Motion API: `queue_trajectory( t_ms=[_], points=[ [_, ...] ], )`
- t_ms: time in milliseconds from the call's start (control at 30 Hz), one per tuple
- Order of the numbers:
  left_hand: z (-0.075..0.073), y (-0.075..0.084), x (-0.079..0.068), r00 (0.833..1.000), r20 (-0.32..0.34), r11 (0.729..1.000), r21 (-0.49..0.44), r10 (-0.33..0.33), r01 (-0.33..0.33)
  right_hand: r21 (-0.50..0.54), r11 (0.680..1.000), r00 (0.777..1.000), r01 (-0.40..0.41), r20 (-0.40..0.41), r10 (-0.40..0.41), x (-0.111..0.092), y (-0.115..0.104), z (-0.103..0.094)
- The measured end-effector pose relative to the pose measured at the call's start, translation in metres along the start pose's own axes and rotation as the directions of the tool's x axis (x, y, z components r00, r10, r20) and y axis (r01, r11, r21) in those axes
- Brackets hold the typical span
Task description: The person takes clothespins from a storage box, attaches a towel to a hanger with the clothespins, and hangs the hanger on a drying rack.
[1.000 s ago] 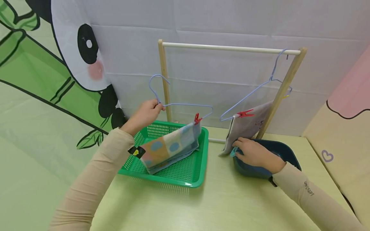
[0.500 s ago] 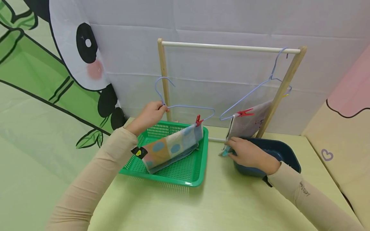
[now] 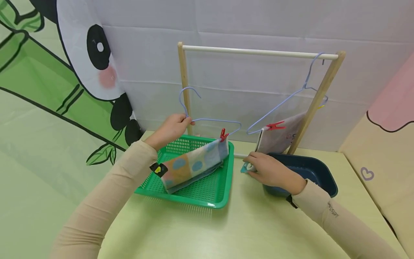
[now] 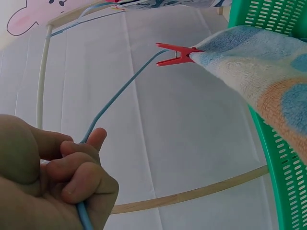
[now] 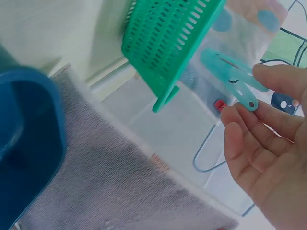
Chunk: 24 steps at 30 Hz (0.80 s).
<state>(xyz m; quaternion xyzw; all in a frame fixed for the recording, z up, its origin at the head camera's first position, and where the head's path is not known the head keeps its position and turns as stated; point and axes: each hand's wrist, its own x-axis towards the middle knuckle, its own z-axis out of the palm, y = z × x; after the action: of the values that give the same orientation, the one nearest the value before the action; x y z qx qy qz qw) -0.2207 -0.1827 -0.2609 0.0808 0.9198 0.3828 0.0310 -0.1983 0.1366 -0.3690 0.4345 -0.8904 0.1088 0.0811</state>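
My left hand grips a blue wire hanger at its neck, holding it over the green basket. A red clothespin fastens one corner of a spotted towel to the hanger's end; the towel sags into the basket, its other end partly behind the left wrist. Between thumb and fingers my right hand pinches a teal clothespin, in front of a grey towel. That towel hangs from a second hanger with a red clothespin.
A rack with a white rail and wooden posts stands at the back of the table. The second hanger hooks on the rail's right end. A dark blue basin sits below it, right of the green basket.
My right hand has moved left from the blue basin with the teal clothespin. My left hand has shifted slightly right and down with the hanger.
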Motion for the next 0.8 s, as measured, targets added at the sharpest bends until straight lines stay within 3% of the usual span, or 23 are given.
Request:
queue_trajectory(
  t_ms=[333,800],
  points=[
    [0.000,0.000,0.002,1.000,0.020,1.000,0.005,0.007,-0.007,0.000,0.999,0.999,0.037,-0.023,-0.037,0.015,-0.016,-0.002],
    [0.003,-0.002,-0.001,0.993,0.113,0.993,-0.106,-0.032,0.045,0.015,0.997,0.997,0.074,-0.005,-0.074,0.033,-0.033,0.002]
  ],
)
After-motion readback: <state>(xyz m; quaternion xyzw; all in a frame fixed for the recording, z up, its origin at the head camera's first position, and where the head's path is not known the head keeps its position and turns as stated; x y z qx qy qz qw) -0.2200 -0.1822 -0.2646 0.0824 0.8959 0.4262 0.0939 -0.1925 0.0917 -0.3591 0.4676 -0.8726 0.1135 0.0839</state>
